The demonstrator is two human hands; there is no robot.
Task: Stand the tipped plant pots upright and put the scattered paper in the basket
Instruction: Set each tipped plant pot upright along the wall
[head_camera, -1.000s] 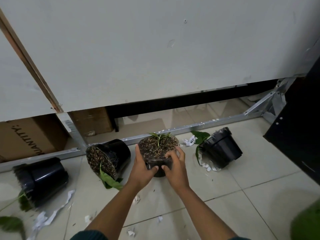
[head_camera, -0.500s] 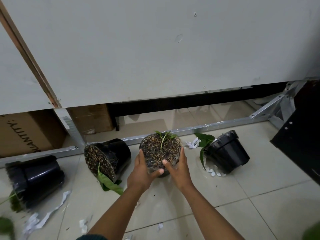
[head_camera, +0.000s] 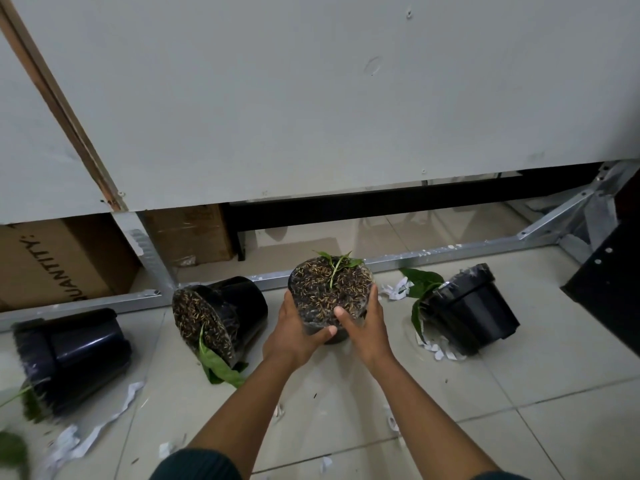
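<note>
A black plant pot (head_camera: 330, 289) with brown mulch and a small green shoot stands nearly upright on the tiled floor at centre. My left hand (head_camera: 294, 332) grips its left side and my right hand (head_camera: 363, 325) its right side, thumbs meeting in front. Three other black pots lie tipped: one (head_camera: 221, 311) just left with its soil facing me, one (head_camera: 72, 355) at far left, one (head_camera: 472, 311) at right with green leaves spilling out. Torn white paper lies scattered: a long strip (head_camera: 104, 420) at lower left, scraps (head_camera: 434, 349) under the right pot, bits (head_camera: 393, 291) by the rail. No basket is in view.
A grey wall panel (head_camera: 311, 98) rises behind the pots, with a metal floor rail (head_camera: 450, 247) along its base. Cardboard boxes (head_camera: 62, 261) sit behind the rail at left. A black cabinet (head_camera: 613, 289) stands at the right edge.
Both hands have pushed the centre pot slightly away and turned it more upright; its soil surface now faces up. The other pots have not moved.
</note>
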